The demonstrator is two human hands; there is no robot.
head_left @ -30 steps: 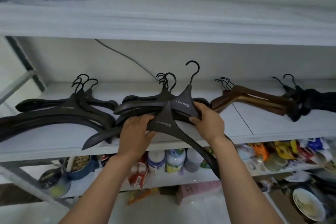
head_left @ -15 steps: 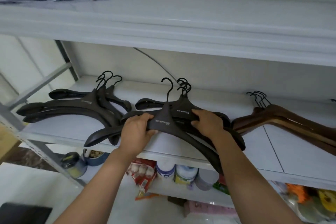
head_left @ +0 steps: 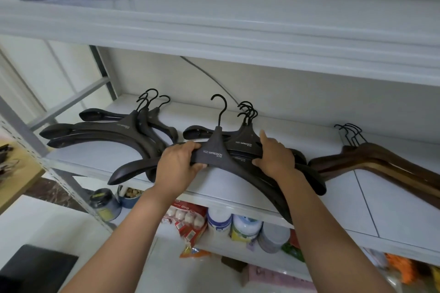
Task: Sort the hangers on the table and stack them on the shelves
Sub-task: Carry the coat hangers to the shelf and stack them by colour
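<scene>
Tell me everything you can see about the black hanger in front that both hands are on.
The front black hanger looks like matte plastic with broad curved arms, a thin black hook pointing toward the back wall, and white XIZI IMPRESSION lettering on its neck. It lies flat at the front of the white shelf, arm ends overhanging the edge, overlapping a stack of like hangers behind. The left hand grips its left arm; the right hand holds its right arm.

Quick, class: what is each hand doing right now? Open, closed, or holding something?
Left hand: grips the front hanger by its left arm.
Right hand: holds the same hanger's right arm, index finger straight.
</scene>
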